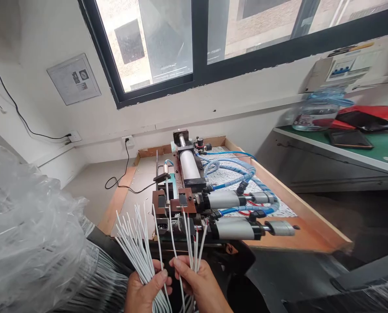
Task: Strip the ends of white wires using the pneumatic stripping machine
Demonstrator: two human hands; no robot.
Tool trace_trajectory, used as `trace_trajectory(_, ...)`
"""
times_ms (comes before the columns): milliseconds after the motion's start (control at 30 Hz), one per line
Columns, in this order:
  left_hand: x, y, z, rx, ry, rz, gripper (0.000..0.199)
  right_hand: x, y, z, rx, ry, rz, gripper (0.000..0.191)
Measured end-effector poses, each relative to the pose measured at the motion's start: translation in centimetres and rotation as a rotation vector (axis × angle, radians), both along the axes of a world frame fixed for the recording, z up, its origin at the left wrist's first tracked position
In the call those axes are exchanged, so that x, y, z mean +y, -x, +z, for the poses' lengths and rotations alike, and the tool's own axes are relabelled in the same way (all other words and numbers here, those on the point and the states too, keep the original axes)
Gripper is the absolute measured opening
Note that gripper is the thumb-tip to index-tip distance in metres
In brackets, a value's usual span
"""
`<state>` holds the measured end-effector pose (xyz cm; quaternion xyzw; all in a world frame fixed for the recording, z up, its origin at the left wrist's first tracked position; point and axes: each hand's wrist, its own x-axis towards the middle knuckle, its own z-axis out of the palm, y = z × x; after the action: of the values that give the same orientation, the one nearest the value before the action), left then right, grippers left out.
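Observation:
My left hand (pixel 148 284) is closed round a thick bunch of white cables (pixel 133 243), whose ends fan out upward. One cable stands apart from that bunch, under the left thumb. My right hand (pixel 194 278) grips several white cables (pixel 195 248); some of their tips show red. Between its thumb and fingers runs a single cable (pixel 172 230), its upper end reaching the front of a pneumatic machine (pixel 187 204). Whether that end is inside the machine's opening I cannot tell. Silver cylinders (pixel 234 228) extend to the right of the machine.
A wooden-edged tray (pixel 311 221) holds the machine and blue air hoses (pixel 246 171). Plastic-wrapped cable bundles (pixel 34 234) are piled at the left. On the right, a green table (pixel 379 150) carries a plastic jug (pixel 316 113) and a dark flat object (pixel 350 139). A black cord (pixel 128 161) runs from a wall socket.

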<state>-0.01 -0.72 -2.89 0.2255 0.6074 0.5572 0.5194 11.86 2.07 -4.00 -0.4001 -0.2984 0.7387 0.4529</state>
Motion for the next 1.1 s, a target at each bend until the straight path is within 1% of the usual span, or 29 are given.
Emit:
trace_trajectory(133,0.0,-0.2,-0.2,-0.008,-0.008,0.004,0.030,0.4,0.1,0.9,0.055,0.010,0.002,0.037)
trace_trajectory(267,0.0,-0.1,-0.4,-0.020,-0.131,-0.105,0.027,0.2,0.7,2.2,0.176,-0.033,0.104,0.031)
trace_trajectory(300,0.0,-0.1,-0.4,-0.014,-0.161,-0.123,0.027,0.1,0.8,2.4,0.191,-0.053,0.108,0.030)
trace_trajectory(367,-0.1,0.0,-0.4,-0.002,-0.170,-0.101,0.029,-0.2,0.8,2.5,0.179,-0.109,0.066,0.030)
trace_trajectory(467,-0.3,0.1,-0.2,-0.016,-0.134,0.002,0.038,-0.7,0.5,1.9,0.049,-0.175,-0.051,0.029)
trace_trajectory(567,-0.3,0.0,0.1,-0.046,-0.104,0.065,0.041,-0.9,0.1,0.9,-0.074,-0.163,-0.163,0.028)
trace_trajectory(633,-0.2,0.0,0.3,-0.070,-0.083,0.077,0.038,-0.7,0.0,0.5,-0.096,-0.147,-0.179,0.029)
trace_trajectory(700,-0.2,0.0,0.3,-0.086,-0.091,0.074,0.035,-0.3,0.1,0.5,-0.092,-0.131,-0.166,0.030)
trace_trajectory(800,-0.1,0.0,0.2,-0.076,-0.120,0.075,0.035,0.3,0.3,0.9,-0.087,-0.099,-0.131,0.031)
trace_trajectory(900,-0.1,0.0,0.1,-0.050,-0.063,0.109,0.036,0.7,0.3,1.5,-0.050,-0.055,-0.095,0.028)
trace_trajectory(967,0.0,0.0,0.1,-0.037,-0.016,0.119,0.033,0.8,0.3,1.8,-0.009,-0.043,-0.076,0.028)
trace_trajectory(1033,-0.1,0.0,0.1,-0.028,-0.016,0.093,0.028,0.9,0.4,2.1,0.030,-0.068,-0.004,0.028)
trace_trajectory(1100,-0.1,0.0,0.2,-0.014,-0.071,0.032,0.026,1.0,0.7,2.2,0.063,-0.133,0.098,0.027)
